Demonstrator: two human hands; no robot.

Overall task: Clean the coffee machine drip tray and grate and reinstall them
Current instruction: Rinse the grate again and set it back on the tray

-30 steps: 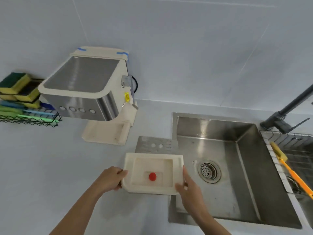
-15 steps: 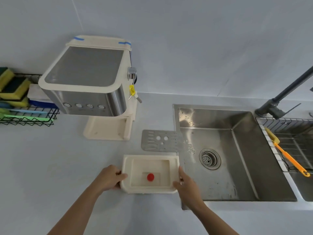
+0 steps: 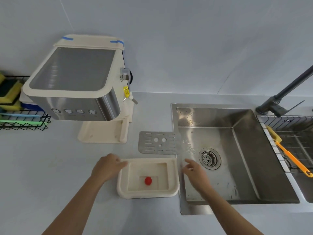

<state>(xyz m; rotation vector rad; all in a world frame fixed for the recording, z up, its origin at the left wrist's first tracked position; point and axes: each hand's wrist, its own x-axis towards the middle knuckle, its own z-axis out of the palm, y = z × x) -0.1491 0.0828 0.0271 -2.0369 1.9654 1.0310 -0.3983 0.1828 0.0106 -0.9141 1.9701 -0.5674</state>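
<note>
Grey counter (image 3: 50, 167) — steel sink (image 3: 245, 167) inset

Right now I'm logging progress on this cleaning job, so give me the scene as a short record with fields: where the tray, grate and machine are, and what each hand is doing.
drip tray: flat on the counter, left of the sink, red float inside
grate: on the counter behind the tray, right edge at the sink rim
coffee machine: back left, base slot bare, nothing reinstalled
left hand: open, fingertips at the tray's left rim, no grip
right hand: open, clear of the tray, above the sink edge
sponges: wire rack, far left
</note>
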